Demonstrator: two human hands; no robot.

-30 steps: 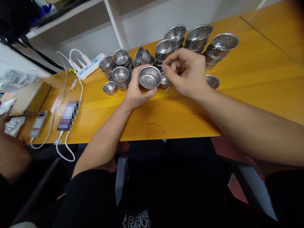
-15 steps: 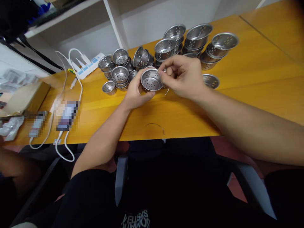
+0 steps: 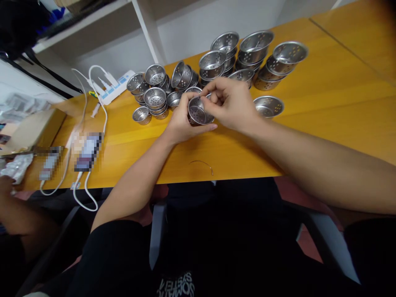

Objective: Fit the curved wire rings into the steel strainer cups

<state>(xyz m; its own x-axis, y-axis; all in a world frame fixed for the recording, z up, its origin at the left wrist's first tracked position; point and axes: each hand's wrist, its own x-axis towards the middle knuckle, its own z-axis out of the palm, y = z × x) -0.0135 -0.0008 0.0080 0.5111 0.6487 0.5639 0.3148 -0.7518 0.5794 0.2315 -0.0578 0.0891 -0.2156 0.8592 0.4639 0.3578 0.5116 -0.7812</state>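
A small perforated steel strainer basket [image 3: 199, 112] is gripped by its side in my left hand [image 3: 182, 119], raised over the front half of the table and tilted, its opening partly toward me. My right hand [image 3: 230, 103] is closed in a pinch at the basket's rim. Its fingertips cover what they hold; a thin curved wire showed below them a moment ago. Another thin bent wire [image 3: 202, 163] lies on the table near the front edge. A single perforated basket [image 3: 269, 106] stands right of my right hand, partly behind the wrist.
Stacks of perforated steel baskets [image 3: 213, 64] stand along the back of the wooden table [image 3: 337, 107]. To the left are a white power strip [image 3: 116, 90], white cables, phones [image 3: 88, 152] and a cardboard box [image 3: 35, 130]. Another person's arm [image 3: 18, 210] shows at far left.
My left hand has turned the basket and shifted it slightly right. My right fingertips have come over its rim, and the wire end below them is out of sight. The other person's hand has come up.
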